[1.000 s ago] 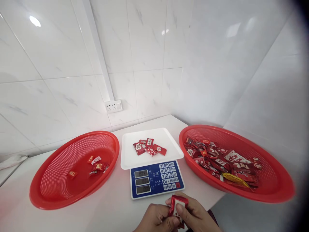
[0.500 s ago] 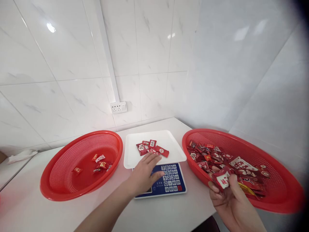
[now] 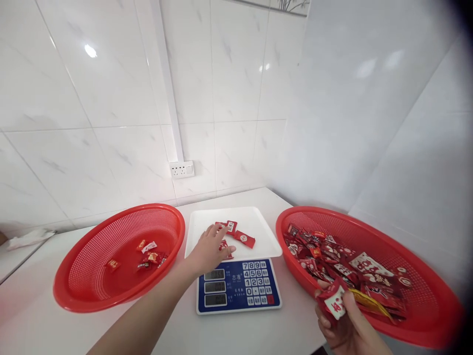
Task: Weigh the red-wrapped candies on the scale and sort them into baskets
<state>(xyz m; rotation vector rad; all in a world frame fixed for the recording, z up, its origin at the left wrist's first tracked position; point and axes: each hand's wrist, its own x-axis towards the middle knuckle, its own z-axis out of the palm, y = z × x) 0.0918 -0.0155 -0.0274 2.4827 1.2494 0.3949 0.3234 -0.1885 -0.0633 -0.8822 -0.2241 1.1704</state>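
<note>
My left hand (image 3: 211, 250) reaches over the white pan (image 3: 266, 241) of a digital scale (image 3: 240, 291), fingers spread and bent slightly down. Under and beside it lie small red packets, among them one with a white label (image 3: 231, 226) at the fingertips and a longer packet (image 3: 244, 239) to the right. Another red packet (image 3: 226, 250) shows partly below the fingers, near the thumb. Low on the right, my right hand (image 3: 351, 328) pinches a red-and-white snack packet (image 3: 334, 301) between thumb and fingers, in front of the right basket's rim.
A red plastic basket (image 3: 84, 246) on the left holds several small wrapped pieces (image 3: 152, 257). The larger red basket (image 3: 439, 301) on the right holds many red packets (image 3: 369, 265). Behind the white table (image 3: 170, 325) stands a tiled wall with a socket (image 3: 182, 169).
My left hand has shifted slightly left over the pan, and packets there have moved apart. The scale's displays now show. My right hand still holds its packet, a little lower in view.
</note>
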